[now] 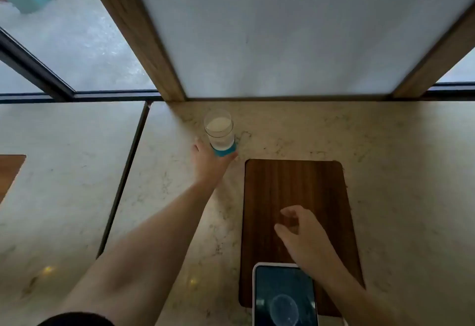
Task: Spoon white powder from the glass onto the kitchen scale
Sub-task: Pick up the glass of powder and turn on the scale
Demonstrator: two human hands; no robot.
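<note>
A clear glass with a blue base, filled with white powder, stands on the marble counter near the back wall. My left hand reaches out to it, fingers wrapped around the blue base. The kitchen scale, a white-rimmed slab with a dark glass top, lies at the near end of a dark wooden board. My right hand hovers over the board just beyond the scale, fingers loosely curled and apart, nothing in it. No spoon is visible.
The marble counter runs left and right, with a dark seam on the left. A frosted panel in a wooden frame rises behind the glass. Another wooden board corner shows at far left.
</note>
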